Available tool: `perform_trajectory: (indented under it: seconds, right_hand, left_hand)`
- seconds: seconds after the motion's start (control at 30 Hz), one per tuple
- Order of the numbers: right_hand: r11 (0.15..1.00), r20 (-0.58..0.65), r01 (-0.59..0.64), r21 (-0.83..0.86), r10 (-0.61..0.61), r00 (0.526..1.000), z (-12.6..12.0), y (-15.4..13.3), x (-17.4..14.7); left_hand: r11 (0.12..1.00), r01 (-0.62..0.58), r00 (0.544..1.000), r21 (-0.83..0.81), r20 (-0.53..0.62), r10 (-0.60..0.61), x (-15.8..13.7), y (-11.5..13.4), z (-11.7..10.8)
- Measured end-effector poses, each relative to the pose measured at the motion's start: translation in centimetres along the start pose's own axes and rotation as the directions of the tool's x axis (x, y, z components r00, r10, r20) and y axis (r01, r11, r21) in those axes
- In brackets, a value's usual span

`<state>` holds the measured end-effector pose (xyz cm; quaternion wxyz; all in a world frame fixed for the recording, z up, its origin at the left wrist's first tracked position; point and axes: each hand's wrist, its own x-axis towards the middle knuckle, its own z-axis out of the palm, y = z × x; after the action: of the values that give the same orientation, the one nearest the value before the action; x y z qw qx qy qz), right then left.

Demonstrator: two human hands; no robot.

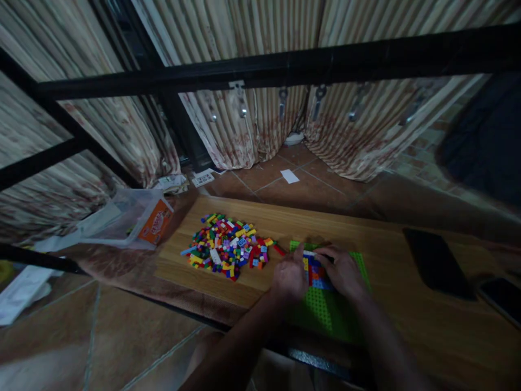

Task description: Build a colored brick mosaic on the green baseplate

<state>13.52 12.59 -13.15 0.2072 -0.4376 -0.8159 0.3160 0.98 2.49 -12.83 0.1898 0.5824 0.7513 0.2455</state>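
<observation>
Striped cloth hangs across the back as big curtains (228, 27), with a long black bar (195, 76) in front of them. Below is a long wooden table (285, 217). A clear box (118, 222) with an orange label sits beside the table's left end.

A green board (321, 309) with rows of little bumps lies on the table, near its front edge. To the left of it is a big messy pile of toy bricks (228, 244) in lots of colours. Well off to the right are a flat black thing (437, 260) and a phone (502, 297).

The left hand (290, 277) and the right hand (344, 269) are both over the board, close together. Between them, red, blue, orange and yellow bricks (315, 274) sit side by side on the upper part of the board.

The smallest thing is a white brick (309, 253) at the far edge of that patch. The tips of both hands meet near its two ends. It is too dark and small to tell if either hand is pinching it or just pushing.

This looks like the fitting step: lining the white brick up. Such a move calls for straight edges, bumps that match, and a firm push down.
</observation>
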Motion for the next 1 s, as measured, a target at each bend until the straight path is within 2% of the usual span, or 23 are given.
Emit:
perform_trajectory:
  seconds: [0.13, 0.27, 0.37, 0.53, 0.7, 1.0]
  right_hand:
    - [1.0, 0.02, -0.01, -0.024, 0.011, 1.0, -0.1, 0.2, -0.1]
    - [0.999, 0.04, -0.007, -0.034, 0.008, 0.999, -0.4, 0.7, -0.2]
    - [0.998, 0.067, -0.057, -0.028, 0.058, 0.996, -0.7, 1.0, -0.1]
    - [0.991, 0.037, -0.133, -0.022, 0.134, 0.99, -0.6, 1.2, -0.1]
    - [0.985, -0.008, -0.167, -0.043, 0.166, 0.986, -0.1, 1.6, 0.0]
    - [0.987, -0.034, -0.145, -0.066, 0.143, 0.989, -0.2, 1.7, -0.1]
  left_hand:
    - [0.998, -0.032, 0.999, -0.046, -0.035, 0.03, -0.3, 0.2, -0.2]
    - [0.995, -0.019, 0.996, -0.103, -0.087, 0.01, -0.5, 0.8, -0.3]
    - [0.992, -0.011, 0.995, -0.126, -0.103, -0.002, -0.5, 1.1, -0.4]
    - [0.997, 0.01, 0.996, -0.078, -0.085, -0.017, -0.5, 1.0, 0.0]
    - [0.999, -0.034, 0.998, 0.006, -0.053, 0.034, -0.6, 1.3, 0.5]
    - [0.996, -0.078, 0.995, 0.034, -0.065, 0.08, -1.5, 1.6, 1.0]
